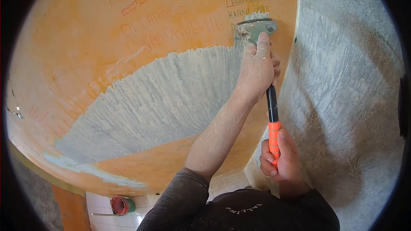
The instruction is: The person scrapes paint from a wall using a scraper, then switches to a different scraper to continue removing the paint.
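A long-handled scraper with a grey-green head (258,29), a black shaft and an orange grip (274,142) is pressed against the orange-painted wall (128,38). My left hand (259,66) is closed round the upper shaft just below the head, its thumb lying along it. Lower down, my right hand (282,156) wraps the orange grip. Pale scraped marks show just above the blade edge. To the left of the head spreads a broad grey scraped patch (158,94) with a ragged upper edge. Dust specks cover my left forearm.
A rough grey wall (342,81) meets the orange wall at a corner on the right. Handwriting (171,25) marks the upper paint. Below, a red and green bucket (122,205) stands on white floor tiles (100,201), with a thin stick (102,214) beside it.
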Demonstrator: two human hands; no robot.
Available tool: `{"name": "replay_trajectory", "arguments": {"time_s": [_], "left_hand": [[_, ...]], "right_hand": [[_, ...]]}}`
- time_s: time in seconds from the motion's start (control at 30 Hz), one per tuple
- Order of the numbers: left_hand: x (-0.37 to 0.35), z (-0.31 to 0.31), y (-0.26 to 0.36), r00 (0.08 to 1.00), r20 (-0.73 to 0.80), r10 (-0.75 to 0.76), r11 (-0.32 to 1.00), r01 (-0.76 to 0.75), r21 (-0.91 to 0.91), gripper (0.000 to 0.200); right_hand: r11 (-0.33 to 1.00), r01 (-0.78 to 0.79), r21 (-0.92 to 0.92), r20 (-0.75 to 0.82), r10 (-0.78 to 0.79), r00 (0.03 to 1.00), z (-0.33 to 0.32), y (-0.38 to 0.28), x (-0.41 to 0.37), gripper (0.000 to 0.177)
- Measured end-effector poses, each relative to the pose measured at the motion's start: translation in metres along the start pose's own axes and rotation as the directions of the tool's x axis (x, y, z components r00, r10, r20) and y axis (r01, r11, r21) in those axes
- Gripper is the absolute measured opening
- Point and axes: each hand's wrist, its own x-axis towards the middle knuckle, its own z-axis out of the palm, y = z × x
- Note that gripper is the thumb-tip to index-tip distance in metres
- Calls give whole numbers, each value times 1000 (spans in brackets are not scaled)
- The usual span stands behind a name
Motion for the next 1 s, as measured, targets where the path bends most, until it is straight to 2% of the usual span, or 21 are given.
{"name": "replay_trajectory", "arguments": {"time_s": [0.13, 0.2, 0.47, 0.67, 0.73, 0.9, 1.0], "left_hand": [[4, 6, 5, 1000, -22, 7, 1000, -7, 27, 34], [6, 12, 9, 998, -52, 34, 999, -32, 44, 33], [-7, -1, 0, 999, 11, 32, 996, -31, -80, 32], [-51, -28, -27, 994, -80, -77, 994, 70, -87, 32], [-54, -38, -35, 990, -82, -116, 986, 105, -130, 32], [-49, -38, -31, 990, -77, -120, 989, 112, -98, 32], [-42, -31, -25, 985, -126, -122, 992, 117, -42, 33]], "right_hand": [[999, -23, 34, 3, 23, 1000, 2, -10, -3, 49], [1000, 15, 13, -2, -15, 1000, 2, -14, -3, 44], [997, 31, 64, 42, -34, 999, -10, 5, -7, 44], [998, -55, -7, 88, 56, 995, -25, 46, -25, 42], [999, -44, -22, 99, 46, 994, -29, 51, -22, 47], [998, -25, -61, 49, 28, 998, -29, 54, -15, 50], [996, -23, -84, 21, 25, 999, -19, 45, -15, 52]]}}
